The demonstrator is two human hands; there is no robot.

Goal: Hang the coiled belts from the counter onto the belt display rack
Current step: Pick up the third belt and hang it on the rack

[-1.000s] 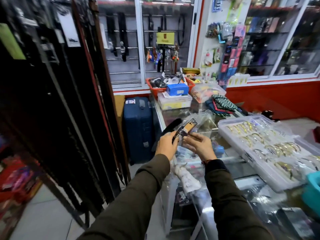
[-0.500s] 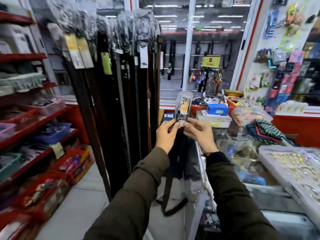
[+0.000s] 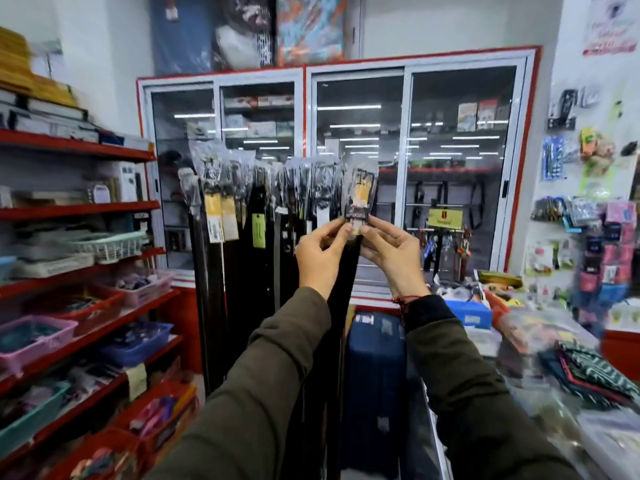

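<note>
Two hands up at chest height, both on one belt (image 3: 346, 271). Left hand (image 3: 320, 259) pinches the belt's top end from the left, thumb and forefinger closed on it; right hand (image 3: 393, 258) pinches the same spot from the right, fingertips closed on it. The two thumbs almost meet just under the buckle (image 3: 360, 195).

Belt: one, uncoiled, dark strap hanging straight down between the forearms and out of sight low in the frame. Buckle end held upright, wrapped in clear plastic, with a yellow-orange card behind the dark buckle frame.

Where: in the air, just right of the rack (image 3: 263, 216), its buckle level with the tops of the belts hung there. Cannot tell whether it touches the rack.

Rack: one, with a crowded row of dark belts, roughly eight or more; exact count not readable, tops bagged in plastic. Three tags show clearly on them: two yellow, one green.

Behind: one glass cabinet (image 3: 346, 168) with four panes. Left: red shelves (image 3: 76, 209) with baskets. Below right hand: one blue suitcase (image 3: 375, 375). Counter (image 3: 554, 393) at right, blurred.
</note>
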